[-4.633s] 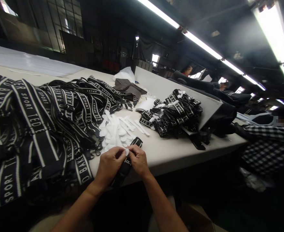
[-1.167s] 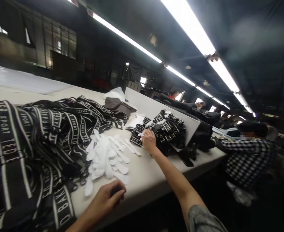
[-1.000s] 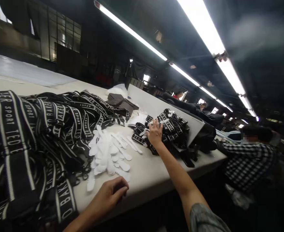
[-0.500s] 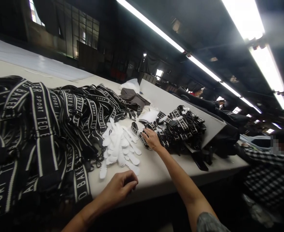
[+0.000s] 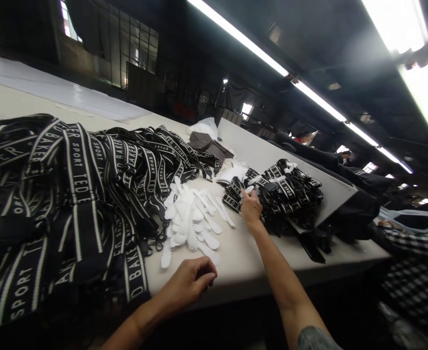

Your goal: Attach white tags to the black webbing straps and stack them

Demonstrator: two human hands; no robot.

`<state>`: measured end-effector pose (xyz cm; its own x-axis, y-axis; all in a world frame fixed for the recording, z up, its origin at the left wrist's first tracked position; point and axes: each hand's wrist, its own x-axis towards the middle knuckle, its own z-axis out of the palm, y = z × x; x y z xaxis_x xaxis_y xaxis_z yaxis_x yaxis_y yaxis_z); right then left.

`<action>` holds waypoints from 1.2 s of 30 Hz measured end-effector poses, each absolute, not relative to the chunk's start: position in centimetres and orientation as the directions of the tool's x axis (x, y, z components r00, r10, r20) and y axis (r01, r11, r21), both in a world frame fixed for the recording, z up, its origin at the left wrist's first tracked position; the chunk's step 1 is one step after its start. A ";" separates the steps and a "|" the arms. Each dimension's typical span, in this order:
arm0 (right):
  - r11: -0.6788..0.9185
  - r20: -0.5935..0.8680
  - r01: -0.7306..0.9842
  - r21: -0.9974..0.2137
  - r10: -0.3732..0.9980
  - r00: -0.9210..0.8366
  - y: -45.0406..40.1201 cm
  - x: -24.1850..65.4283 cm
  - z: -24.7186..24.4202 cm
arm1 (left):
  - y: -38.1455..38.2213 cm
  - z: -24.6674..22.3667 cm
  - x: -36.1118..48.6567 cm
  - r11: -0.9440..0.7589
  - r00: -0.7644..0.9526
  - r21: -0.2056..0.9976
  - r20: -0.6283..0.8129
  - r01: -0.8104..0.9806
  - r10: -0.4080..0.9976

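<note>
My right hand (image 5: 251,208) reaches to the near left side of a bundled heap of black straps with white lettering (image 5: 287,189). Its fingers touch a strap there, but their grip is partly hidden. My left hand (image 5: 195,277) hovers by the table's front edge with its fingers curled together; whether anything small is inside is hidden. Just beyond it lies a pile of white scalloped strips (image 5: 188,218). A big tangle of lettered black straps (image 5: 79,180) covers the left part of the table.
Behind the straps lie a dark grey cloth (image 5: 208,145) and a clear plastic bag (image 5: 204,127). An upright white panel (image 5: 250,141) stands behind the right heap. At the far right is a person in a checked garment (image 5: 414,272). The pale table (image 5: 236,262) slopes across the view.
My right hand has moved right, and the loose strap end beside it now lies against the right heap. Thin white strips now show where that strap was. My left hand keeps its pose.
</note>
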<state>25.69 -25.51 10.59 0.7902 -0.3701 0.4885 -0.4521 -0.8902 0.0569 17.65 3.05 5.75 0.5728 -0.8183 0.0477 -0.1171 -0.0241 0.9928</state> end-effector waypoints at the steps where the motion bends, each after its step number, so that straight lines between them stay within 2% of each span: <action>1: -0.887 0.508 -0.453 0.094 -0.349 0.788 -25.8 25.4 10.4 | 3.1 5.8 17.6 -0.027 0.573 0.990 0.058 -0.138 -0.818; 4: -0.904 0.458 -0.340 0.258 -0.196 0.867 -25.1 25.1 9.3 | 3.2 5.8 17.6 -0.040 0.573 0.981 0.078 -0.189 -0.816; 6: -0.910 0.398 -0.265 0.319 -0.125 0.909 -23.8 25.3 8.4 | 3.2 5.8 17.5 -0.048 0.574 0.975 0.087 -0.216 -0.814; 12: -0.911 0.407 -0.248 0.330 -0.100 0.908 -21.9 25.2 7.7 | 3.1 5.7 17.3 -0.075 0.593 0.951 0.125 -0.301 -0.795; 16: -0.924 0.439 -0.290 0.250 -0.159 0.884 -22.9 24.5 7.8 | 3.4 5.8 17.2 -0.085 0.589 0.940 0.134 -0.330 -0.797; 21: -0.955 0.440 -0.216 0.204 -0.108 0.892 -22.4 23.8 7.7 | 3.4 5.8 17.2 -0.082 0.586 0.940 0.136 -0.330 -0.799; 26: -0.956 0.302 -0.286 0.071 -0.252 0.919 -20.0 24.7 7.5 | 3.1 5.7 17.3 -0.076 0.584 0.936 0.149 -0.343 -0.798; 32: -0.916 0.218 -0.396 -0.058 -0.399 0.891 -17.5 28.8 7.9 | 3.0 5.7 17.2 -0.077 0.577 0.927 0.163 -0.368 -0.801; 36: -0.942 0.174 -0.292 -0.167 -0.319 0.932 -12.8 30.5 7.9 | 3.1 6.0 17.1 -0.059 0.580 0.938 0.161 -0.342 -0.799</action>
